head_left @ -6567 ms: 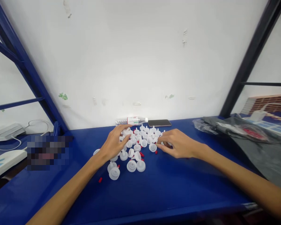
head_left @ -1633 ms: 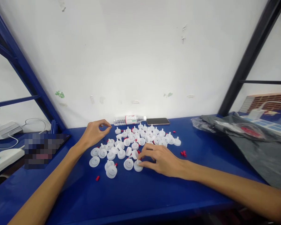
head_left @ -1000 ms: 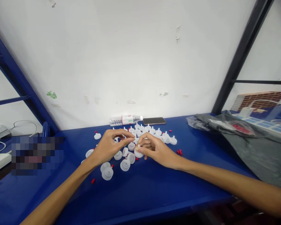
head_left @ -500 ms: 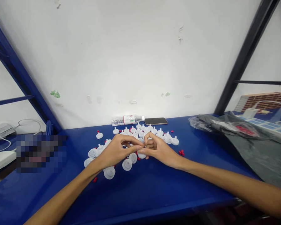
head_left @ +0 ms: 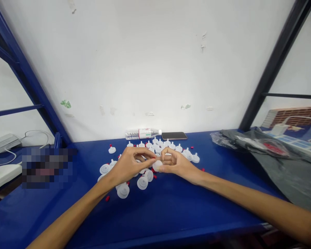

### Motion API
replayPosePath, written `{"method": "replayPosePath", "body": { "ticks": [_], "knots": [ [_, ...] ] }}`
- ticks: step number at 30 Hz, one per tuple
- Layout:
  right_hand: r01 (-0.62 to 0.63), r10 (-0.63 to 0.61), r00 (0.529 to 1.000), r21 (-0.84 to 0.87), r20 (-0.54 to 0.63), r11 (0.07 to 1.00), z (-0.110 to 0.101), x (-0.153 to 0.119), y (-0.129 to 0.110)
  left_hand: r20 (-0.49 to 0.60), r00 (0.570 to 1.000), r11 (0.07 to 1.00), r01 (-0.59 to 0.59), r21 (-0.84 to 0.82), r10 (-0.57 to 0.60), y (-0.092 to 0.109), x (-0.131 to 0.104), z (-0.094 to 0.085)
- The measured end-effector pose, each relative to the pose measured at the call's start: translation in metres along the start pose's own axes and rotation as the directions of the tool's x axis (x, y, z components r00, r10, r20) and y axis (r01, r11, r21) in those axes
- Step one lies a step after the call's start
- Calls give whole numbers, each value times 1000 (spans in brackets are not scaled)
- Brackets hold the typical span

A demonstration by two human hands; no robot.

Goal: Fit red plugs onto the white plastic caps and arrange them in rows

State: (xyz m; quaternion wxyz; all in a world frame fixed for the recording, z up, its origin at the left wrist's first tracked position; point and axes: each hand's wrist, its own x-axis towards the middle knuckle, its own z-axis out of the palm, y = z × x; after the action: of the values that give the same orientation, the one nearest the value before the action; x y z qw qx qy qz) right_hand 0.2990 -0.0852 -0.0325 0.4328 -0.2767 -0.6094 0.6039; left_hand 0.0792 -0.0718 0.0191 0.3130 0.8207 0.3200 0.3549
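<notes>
One round, translucent white plastic cap is held above the blue tabletop, between the two hands and over the near side of the heap of white plastic nozzle caps. The right hand pinches the cap at its right edge between thumb and bent fingers; the left hand has its thumb and fingertips closed on a small red plastic piece, of which only a speck shows. Judged by appearance, the cap is light, stiff and not readily broken; its smooth surface may slip or turn under off-centre pressure. Grip it by opposite sides of the rim, leaving the nozzle free. The red piece is probably very light and easily dropped; hold it by its sides with the fingertips. Compared with half a second earlier, the cap's round face is turned more toward the camera, and a small gap parts the fingertips that then met. In the frame 1.6 seconds earlier, the cap rests on the tabletop under the right hand, and the left hand is well apart at far left.
</notes>
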Motion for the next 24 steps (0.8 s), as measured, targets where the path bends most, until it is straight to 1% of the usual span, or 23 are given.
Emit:
{"method": "replayPosePath", "body": {
  "ticks": [1,3,4,6,7,8,9,10,11,12,13,15,17,19,21,24],
  "knots": [
    [3,-3,1000,-14,-12,1000,0,-1,-2,-32,999,1000,2,0,-2,2,1,-5],
    [9,-11,999,-39,-51,999,-1,-1,-6,-152,988,999,25,38,-19,3,3,-22],
    [10,-14,997,-50,-71,999,-2,-1,-8,-235,971,995,57,83,-37,1,4,-35],
    [11,-19,994,-74,-103,997,-4,-1,-10,-430,903,961,111,252,9,-9,4,-66],
    [14,-25,993,-93,-116,996,-5,-1,-11,-509,858,917,148,370,67,-18,4,-84],
    [23,-39,991,-123,-132,992,-6,-1,-12,-549,830,840,228,491,96,-27,3,-102],
    [37,-62,987,-168,-147,985,-6,-1,-13,-574,816,742,343,577,70,-38,1,-119],
    [56,-96,982,-235,-163,970,-7,-1,-13,-595,804,641,455,618,3,-48,-1,-135],
    [75,-138,975,-328,-174,942,-8,-2,-15,-602,797,603,505,618,-50,-59,-3,-148],
    [92,-187,966,-443,-177,892,-9,-3,-16,-602,790,571,547,612,-111,-68,-6,-159],
    [104,-239,956,-568,-168,817,-10,-3,-17,-597,780,541,589,600,-187,-77,-9,-167],
    [104,-322,939,-791,-122,603,-13,-5,-21,-537,781,530,616,582,-318,-90,-13,-177],
    [84,-358,932,-926,-58,368,-17,-7,-23,-453,781,541,624,564,-429,-98,-16,-180],
    [70,-355,935,-982,2,177,-20,-9,-23,-381,769,550,636,542,-514,-103,-17,-179],
    [73,-330,943,-996,51,54,-22,-9,-22,-342,743,546,660,517,-575,-108,-16,-179],
    [75,-274,958,-997,80,-28,-23,-9,-18,-341,704,529,700,479,-623,-113,-13,-179]
  ]
}}
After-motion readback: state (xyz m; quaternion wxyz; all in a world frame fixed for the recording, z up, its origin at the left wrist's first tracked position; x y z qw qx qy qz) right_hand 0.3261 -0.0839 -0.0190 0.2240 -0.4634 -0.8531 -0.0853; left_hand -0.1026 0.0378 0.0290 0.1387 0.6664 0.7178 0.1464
